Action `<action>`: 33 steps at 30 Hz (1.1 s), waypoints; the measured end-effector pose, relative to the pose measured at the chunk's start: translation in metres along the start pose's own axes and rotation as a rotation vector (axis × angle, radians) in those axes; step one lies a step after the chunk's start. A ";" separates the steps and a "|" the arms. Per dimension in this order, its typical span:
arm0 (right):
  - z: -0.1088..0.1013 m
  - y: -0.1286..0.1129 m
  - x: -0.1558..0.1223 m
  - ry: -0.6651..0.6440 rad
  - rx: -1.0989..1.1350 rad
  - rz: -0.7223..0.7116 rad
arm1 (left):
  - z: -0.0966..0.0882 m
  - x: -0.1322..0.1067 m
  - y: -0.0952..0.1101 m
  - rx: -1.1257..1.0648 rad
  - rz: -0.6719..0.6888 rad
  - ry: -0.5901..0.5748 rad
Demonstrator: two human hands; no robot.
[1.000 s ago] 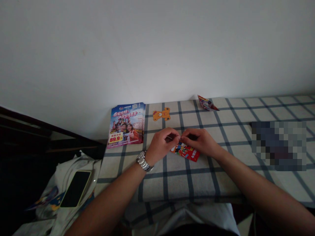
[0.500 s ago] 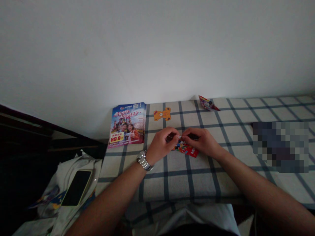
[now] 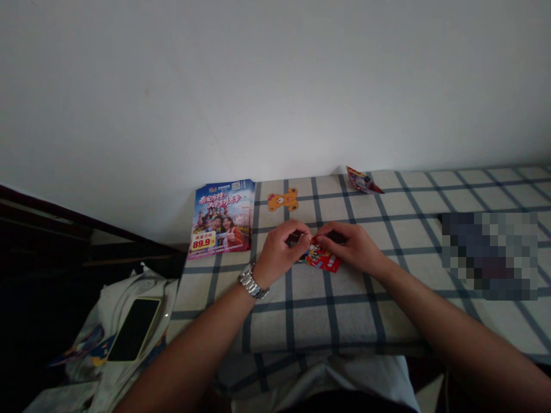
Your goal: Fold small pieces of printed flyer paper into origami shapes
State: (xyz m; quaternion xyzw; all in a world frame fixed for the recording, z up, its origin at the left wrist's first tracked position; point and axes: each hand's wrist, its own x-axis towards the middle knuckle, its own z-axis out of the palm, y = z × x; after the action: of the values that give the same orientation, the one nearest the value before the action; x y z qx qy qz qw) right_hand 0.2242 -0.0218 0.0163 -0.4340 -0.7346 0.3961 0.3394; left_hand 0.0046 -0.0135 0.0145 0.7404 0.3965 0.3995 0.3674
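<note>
A small red printed paper (image 3: 322, 260) with colourful cartoon-like figures lies between my two hands, low over the checked cloth. My left hand (image 3: 287, 246), with a metal watch on the wrist, pinches its upper left edge between thumb and forefinger. From the other side, the thumb and forefinger of my right hand (image 3: 350, 245) grip the same edge, so the fingertips nearly meet. Part of the paper is hidden behind the fingers. Beyond the left hand lies a brown bear cutout (image 3: 283, 199).
A stack of printed flyers (image 3: 221, 221) sits at the table's left end. A folded flyer (image 3: 363, 180) stands near the wall. A blurred-out dark item (image 3: 491, 255) is at the right. Below left, a phone (image 3: 134, 330) rests on a white bag (image 3: 129, 287).
The red paper has turned and shifted slightly left and up between my fingers. A whitish bit at the fingertips no longer shows; red shows there now.
</note>
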 end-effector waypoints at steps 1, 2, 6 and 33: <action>0.000 0.000 0.000 0.003 -0.008 -0.002 | 0.000 0.000 -0.001 -0.001 -0.004 -0.005; 0.000 0.001 0.000 0.006 -0.018 -0.003 | 0.001 0.000 -0.002 0.002 -0.008 -0.011; 0.000 0.002 0.000 0.016 -0.065 0.000 | 0.003 -0.001 -0.005 0.039 -0.010 -0.039; 0.000 0.002 0.001 0.024 -0.074 0.057 | 0.002 0.000 -0.003 0.046 -0.009 -0.049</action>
State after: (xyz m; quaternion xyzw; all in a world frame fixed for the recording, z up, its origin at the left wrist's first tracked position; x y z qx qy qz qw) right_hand 0.2246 -0.0207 0.0147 -0.4714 -0.7320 0.3731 0.3205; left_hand 0.0062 -0.0126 0.0114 0.7565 0.3998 0.3704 0.3615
